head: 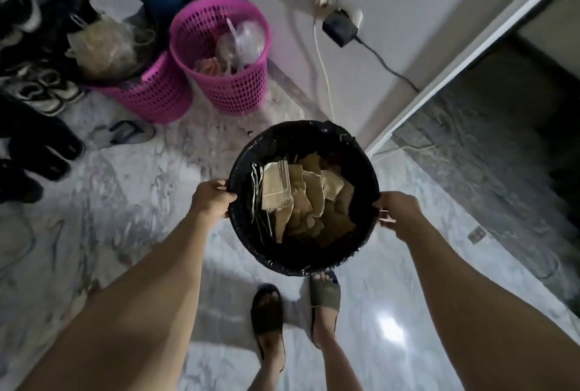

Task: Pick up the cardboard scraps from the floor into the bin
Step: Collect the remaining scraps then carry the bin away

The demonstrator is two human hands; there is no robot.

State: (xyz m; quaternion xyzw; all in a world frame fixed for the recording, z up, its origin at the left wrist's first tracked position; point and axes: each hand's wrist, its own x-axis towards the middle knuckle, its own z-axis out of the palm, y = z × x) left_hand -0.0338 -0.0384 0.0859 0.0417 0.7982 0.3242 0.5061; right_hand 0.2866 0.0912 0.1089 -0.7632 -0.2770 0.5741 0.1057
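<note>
Dim; floor (389, 332) glare patch; blurred, bowed edges.

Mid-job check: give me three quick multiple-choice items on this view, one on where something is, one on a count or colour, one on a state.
1. Where are the cardboard scraps?
A. scattered on the floor
B. inside the black bin
C. in a pink basket

2. How many pink baskets stand by the wall?
A. one
B. two
C. four

3. How is the bin held?
A. by one hand
B. by both hands at its rim
C. by no hand

Answers:
1 B, the scraps lie piled inside the bin.
2 B, one pink basket stands beside another.
3 B, the left hand and right hand grip opposite sides of the rim.
</note>
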